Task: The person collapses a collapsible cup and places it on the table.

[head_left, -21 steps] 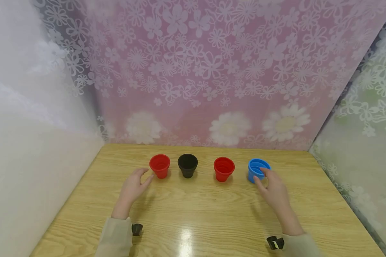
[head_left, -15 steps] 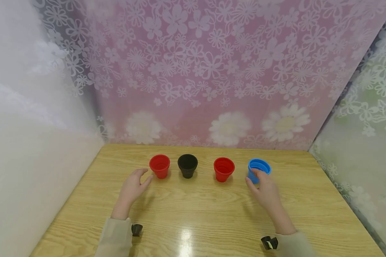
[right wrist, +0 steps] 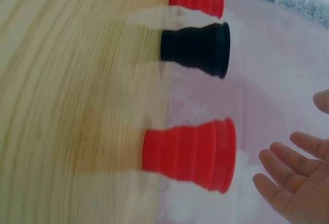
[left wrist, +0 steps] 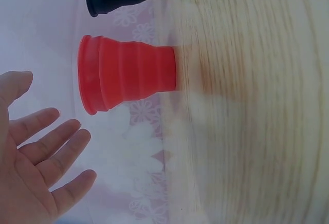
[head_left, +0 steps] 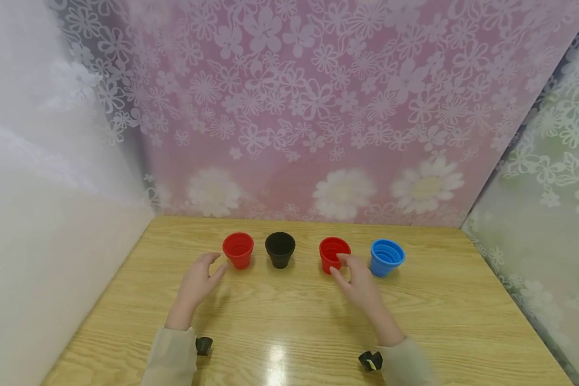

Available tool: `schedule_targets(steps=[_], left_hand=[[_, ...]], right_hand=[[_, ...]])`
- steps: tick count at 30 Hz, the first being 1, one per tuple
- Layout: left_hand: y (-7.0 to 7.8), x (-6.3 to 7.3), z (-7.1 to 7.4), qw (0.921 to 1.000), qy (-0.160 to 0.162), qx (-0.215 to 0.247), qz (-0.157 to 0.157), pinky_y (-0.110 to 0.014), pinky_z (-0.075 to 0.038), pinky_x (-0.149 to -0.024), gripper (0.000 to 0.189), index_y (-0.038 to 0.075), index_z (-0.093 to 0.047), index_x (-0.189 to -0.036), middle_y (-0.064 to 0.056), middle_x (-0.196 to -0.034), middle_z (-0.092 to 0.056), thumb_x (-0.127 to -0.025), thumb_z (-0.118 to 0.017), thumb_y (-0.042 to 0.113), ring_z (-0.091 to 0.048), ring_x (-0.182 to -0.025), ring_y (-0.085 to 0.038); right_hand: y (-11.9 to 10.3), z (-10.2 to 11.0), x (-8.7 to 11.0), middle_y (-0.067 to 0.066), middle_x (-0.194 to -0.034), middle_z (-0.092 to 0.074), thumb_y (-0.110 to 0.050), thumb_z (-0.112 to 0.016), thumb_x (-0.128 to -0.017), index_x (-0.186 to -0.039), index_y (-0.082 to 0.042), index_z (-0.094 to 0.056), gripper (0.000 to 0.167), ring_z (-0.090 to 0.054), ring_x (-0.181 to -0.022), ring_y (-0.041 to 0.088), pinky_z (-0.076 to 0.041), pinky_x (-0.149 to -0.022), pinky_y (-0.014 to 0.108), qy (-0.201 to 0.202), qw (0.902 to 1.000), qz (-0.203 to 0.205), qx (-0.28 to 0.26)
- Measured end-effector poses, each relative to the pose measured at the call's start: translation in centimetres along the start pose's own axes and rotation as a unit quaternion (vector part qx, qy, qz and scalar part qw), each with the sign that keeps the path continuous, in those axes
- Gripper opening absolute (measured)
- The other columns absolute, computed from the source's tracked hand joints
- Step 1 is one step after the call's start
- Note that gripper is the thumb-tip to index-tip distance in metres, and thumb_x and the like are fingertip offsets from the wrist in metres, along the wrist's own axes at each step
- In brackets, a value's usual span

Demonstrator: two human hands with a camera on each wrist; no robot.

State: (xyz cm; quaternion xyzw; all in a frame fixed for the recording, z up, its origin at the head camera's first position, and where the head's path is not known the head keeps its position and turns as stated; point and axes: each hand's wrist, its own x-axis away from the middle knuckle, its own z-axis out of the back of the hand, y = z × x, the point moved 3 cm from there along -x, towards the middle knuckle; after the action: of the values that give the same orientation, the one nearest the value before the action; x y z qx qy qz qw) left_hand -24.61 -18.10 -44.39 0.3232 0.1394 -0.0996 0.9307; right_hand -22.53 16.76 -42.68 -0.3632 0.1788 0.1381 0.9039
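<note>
Four cups would be several: a red cup (head_left: 238, 251) stands upright at the left of a row, with a black cup (head_left: 280, 250) beside it. Further right come a second red cup (head_left: 329, 252) and a blue cup (head_left: 387, 258). My left hand (head_left: 198, 281) hovers near the left red cup, apart from its rim (left wrist: 87, 75), fingers spread and holding nothing. My right hand (head_left: 362, 287) is in front of the second red cup and partly hides it in the head view. In the right wrist view its relaxed fingers (right wrist: 280, 183) stay clear of that cup's rim.
All the cups stand on a wooden table (head_left: 280, 305), near its back edge. A pink flowered curtain (head_left: 289, 134) hangs behind it. Pale walls of cloth close in the left and right sides.
My right hand has moved left, from the blue cup to the second red cup, leaving the blue cup standing in place. My left hand has stayed where it was.
</note>
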Motion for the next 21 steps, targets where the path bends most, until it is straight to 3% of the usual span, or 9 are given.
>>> schedule_targets(steps=[5,13,21], left_hand=[[-0.3,-0.1,-0.1,0.9998,-0.004,0.018,0.010,-0.047,-0.043,-0.081,0.047,-0.006,-0.054,-0.113,-0.020,-0.109,-0.055,-0.087,-0.055,0.033,-0.052,-0.100,-0.033],[-0.1,-0.3,-0.1,0.9995,0.001,0.030,0.006,-0.046,-0.045,-0.078,0.040,-0.007,-0.055,-0.111,-0.021,-0.108,-0.056,-0.086,-0.058,0.025,-0.052,-0.099,-0.033],[0.2,-0.4,-0.2,0.9995,0.007,0.032,0.002,-0.046,-0.045,-0.078,0.041,-0.006,-0.055,-0.111,-0.020,-0.108,-0.056,-0.086,-0.057,0.026,-0.053,-0.098,-0.033]], right_hand=[[-1.2,-1.8,-0.5,0.015,-0.101,-0.059,-0.015,-0.063,-0.082,-0.110,0.004,-0.055,0.035,-0.055,-0.089,0.028,-0.049,-0.071,0.039,-0.016,0.9995,0.007,-0.025],[-3.8,-4.4,-1.0,0.010,-0.108,-0.057,-0.018,-0.059,-0.084,-0.113,-0.001,-0.055,0.034,-0.053,-0.096,0.024,-0.045,-0.080,0.038,-0.047,0.9975,0.016,-0.051],[-6.1,-6.9,-1.7,0.013,-0.107,-0.057,-0.021,-0.056,-0.087,-0.112,0.000,-0.055,0.032,-0.053,-0.094,0.024,-0.046,-0.078,0.039,-0.082,0.9888,0.030,-0.121]])
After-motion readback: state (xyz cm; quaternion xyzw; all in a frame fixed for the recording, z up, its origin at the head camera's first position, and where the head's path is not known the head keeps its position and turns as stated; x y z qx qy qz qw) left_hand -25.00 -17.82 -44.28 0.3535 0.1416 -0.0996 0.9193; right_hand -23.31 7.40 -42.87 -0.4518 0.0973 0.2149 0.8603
